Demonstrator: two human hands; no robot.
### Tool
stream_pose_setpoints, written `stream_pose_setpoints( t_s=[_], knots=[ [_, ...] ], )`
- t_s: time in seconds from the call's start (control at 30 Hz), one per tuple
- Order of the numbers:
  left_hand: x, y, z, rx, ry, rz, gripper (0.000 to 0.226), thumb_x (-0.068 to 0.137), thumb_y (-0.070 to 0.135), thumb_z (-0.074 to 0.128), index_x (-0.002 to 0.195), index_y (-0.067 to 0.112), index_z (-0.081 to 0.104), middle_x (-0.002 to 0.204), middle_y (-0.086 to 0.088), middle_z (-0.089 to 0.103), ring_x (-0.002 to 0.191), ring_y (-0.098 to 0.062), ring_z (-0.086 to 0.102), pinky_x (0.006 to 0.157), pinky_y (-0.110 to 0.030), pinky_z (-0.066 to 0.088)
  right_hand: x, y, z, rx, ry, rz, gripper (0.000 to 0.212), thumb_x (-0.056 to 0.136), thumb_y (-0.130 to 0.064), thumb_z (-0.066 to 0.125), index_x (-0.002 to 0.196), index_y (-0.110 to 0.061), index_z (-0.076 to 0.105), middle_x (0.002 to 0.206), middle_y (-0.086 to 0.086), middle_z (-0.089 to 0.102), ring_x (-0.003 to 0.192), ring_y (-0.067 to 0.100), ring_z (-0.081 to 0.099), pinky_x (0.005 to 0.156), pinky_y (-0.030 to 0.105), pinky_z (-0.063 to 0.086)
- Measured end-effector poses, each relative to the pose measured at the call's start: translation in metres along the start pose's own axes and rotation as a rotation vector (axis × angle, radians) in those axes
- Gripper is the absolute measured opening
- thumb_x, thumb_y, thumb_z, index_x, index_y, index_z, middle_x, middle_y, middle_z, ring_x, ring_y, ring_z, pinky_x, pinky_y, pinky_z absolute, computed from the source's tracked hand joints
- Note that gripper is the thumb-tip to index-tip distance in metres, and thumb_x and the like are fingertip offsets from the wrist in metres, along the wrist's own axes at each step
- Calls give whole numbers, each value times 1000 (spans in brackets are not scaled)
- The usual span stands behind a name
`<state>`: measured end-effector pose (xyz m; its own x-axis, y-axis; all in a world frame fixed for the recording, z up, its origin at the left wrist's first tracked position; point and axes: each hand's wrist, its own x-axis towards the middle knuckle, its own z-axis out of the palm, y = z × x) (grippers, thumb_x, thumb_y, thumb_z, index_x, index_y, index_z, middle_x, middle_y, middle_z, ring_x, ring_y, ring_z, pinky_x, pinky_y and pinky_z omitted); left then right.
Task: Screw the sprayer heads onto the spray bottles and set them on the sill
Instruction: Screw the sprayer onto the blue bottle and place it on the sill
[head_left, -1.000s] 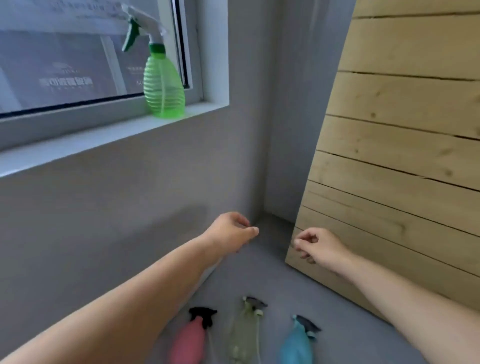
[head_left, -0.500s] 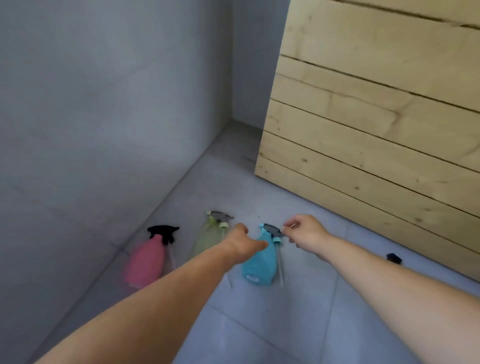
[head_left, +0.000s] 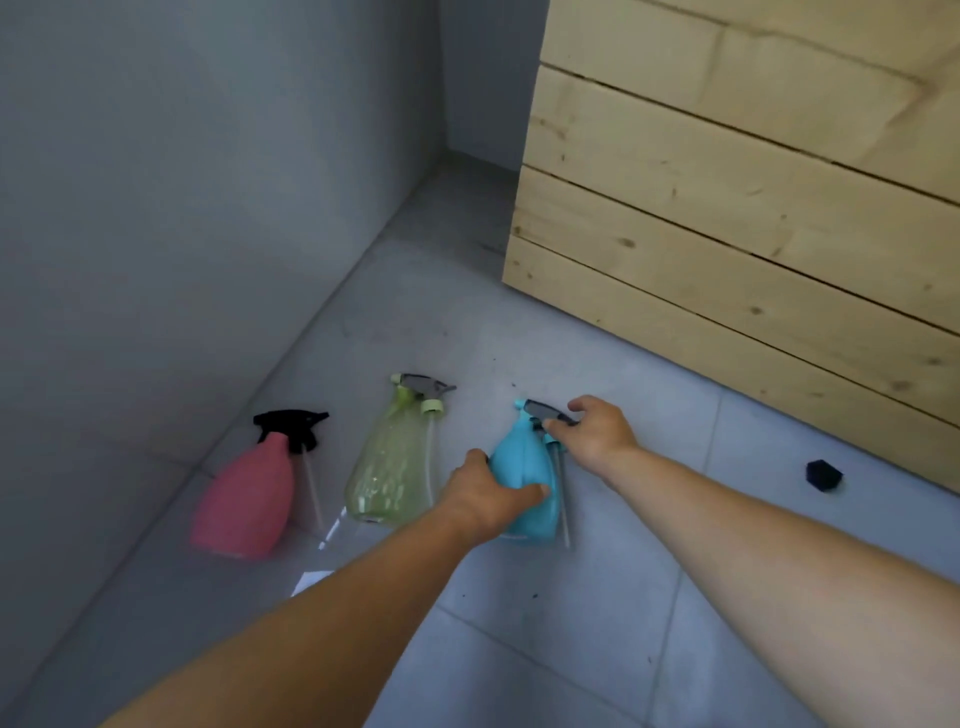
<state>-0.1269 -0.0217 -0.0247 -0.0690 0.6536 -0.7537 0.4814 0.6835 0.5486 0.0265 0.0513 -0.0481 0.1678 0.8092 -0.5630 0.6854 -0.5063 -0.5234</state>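
Three spray bottles lie on the grey tiled floor, each with a loose sprayer head beside its neck. The pink bottle (head_left: 244, 501) is on the left with a black sprayer head (head_left: 291, 423). In the middle lies the pale green bottle (head_left: 392, 467) with a grey sprayer head (head_left: 423, 387). My left hand (head_left: 485, 493) grips the body of the blue bottle (head_left: 519, 467). My right hand (head_left: 597, 431) closes on the grey sprayer head (head_left: 543, 413) at that bottle's neck, its tube (head_left: 562, 499) lying along the bottle's right side. The sill is out of view.
A grey wall (head_left: 208, 182) runs along the left, close behind the pink bottle. A wooden plank crate (head_left: 753, 208) stands at the right rear. A small dark blue cap (head_left: 823, 474) lies on the floor (head_left: 571, 623) to the right.
My view dropped from the window sill with its green bottle to the floor. Both hands went down and took hold of the blue bottle and its sprayer head.
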Motion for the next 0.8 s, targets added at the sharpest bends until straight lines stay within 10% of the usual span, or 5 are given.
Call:
stream_pose_setpoints(
  t_s=[0.37, 0.8],
  knots=[
    [-1, -8, 1, -183, -48, -39, 70, 82, 38, 83, 137, 17, 45, 119, 0, 55, 109, -25, 62, 91, -40, 59, 12, -4, 8, 246, -76, 110, 27, 79, -30, 76, 72, -11, 60, 75, 10, 60, 68, 24, 58, 76, 47, 59],
    [-57, 24, -31, -338, -156, 69, 69, 78, 38, 87, 131, 26, 45, 128, 0, 60, 114, -24, 68, 91, -48, 63, -28, -45, -69, 509, -192, 33, 15, 88, -3, 67, 101, -10, 63, 96, 13, 68, 93, 27, 65, 82, 42, 58]
  ],
)
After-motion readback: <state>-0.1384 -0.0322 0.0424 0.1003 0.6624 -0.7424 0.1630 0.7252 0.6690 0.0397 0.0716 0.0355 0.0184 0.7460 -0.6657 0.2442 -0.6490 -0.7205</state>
